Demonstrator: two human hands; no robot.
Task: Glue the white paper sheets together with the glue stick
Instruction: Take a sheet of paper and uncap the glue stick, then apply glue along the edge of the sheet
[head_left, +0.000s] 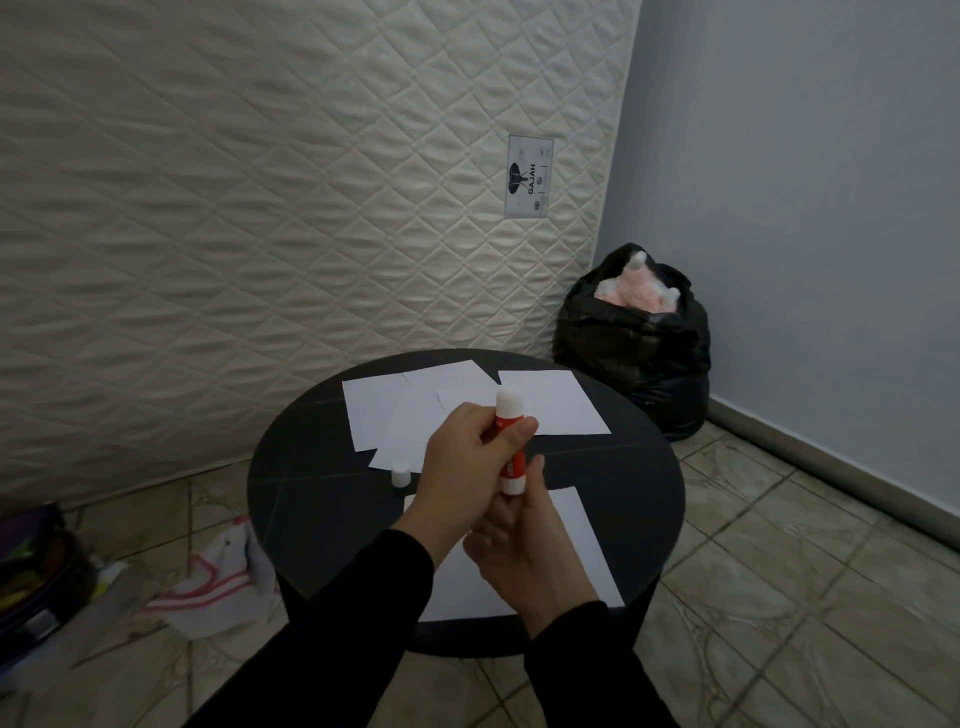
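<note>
hands: left (464, 457) and right (519, 540) both grip glue stick (508, 448), mid-frame
cap (400, 475): off, on surface (322, 499)
sheets (550, 410): loose

A round table (291, 499) is set before an upright mattress (260, 208). Overlapping paper sheets (374, 415) are spread on its far half, one sheet (582, 545) on its near half, a cap (400, 474) between them. A glue stick (509, 447) is held above by both hands. A filled bag (639, 353) is placed behind the table to the right, a cloth (218, 587) on the floor to its left.
</note>
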